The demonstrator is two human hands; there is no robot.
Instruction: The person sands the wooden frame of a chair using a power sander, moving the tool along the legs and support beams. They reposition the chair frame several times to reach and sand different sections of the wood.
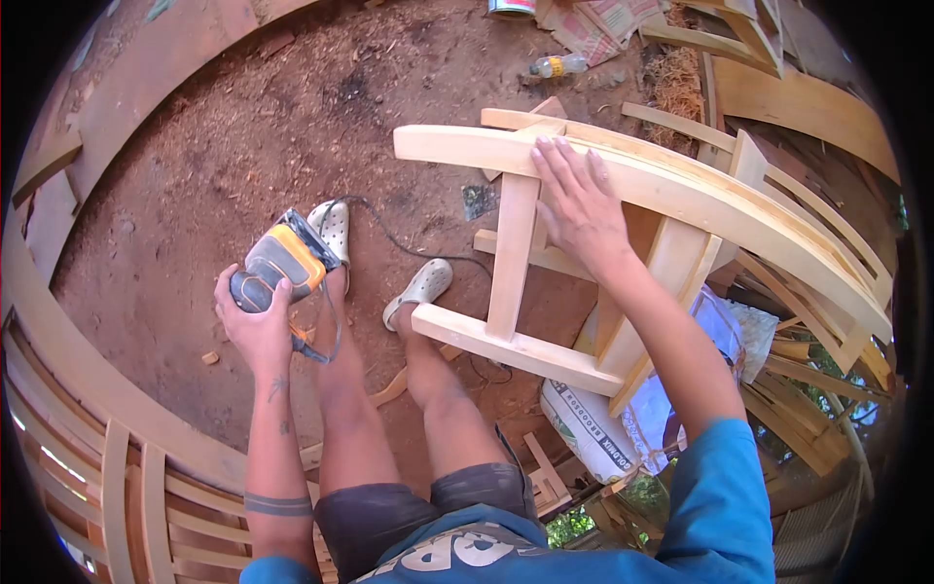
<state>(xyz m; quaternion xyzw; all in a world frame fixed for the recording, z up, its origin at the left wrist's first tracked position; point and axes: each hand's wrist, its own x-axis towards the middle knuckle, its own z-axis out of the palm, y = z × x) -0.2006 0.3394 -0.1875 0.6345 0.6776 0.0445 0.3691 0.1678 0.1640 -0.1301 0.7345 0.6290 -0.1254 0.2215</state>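
Note:
My left hand (255,326) is wrapped round an orange and dark grey electric sander (282,261), held up in the air and tilted, its flat pad facing away to the upper right. A cord hangs from it. My right hand (580,206) lies flat with fingers stretched out on the curved upper rail of a pale wooden frame (467,146), which looks like part of a chair or bench. The frame's short upright (513,255) joins that rail to a lower bar (486,343). The sander and the frame are apart.
Reddish dirt ground (195,185) carries wood chips. A plastic bottle (558,65) and a can (512,6) lie beyond the frame. Printed sacks (584,428) sit beneath it. Wooden pieces (808,399) pile up on the right; slatted woodwork (115,487) stands at lower left.

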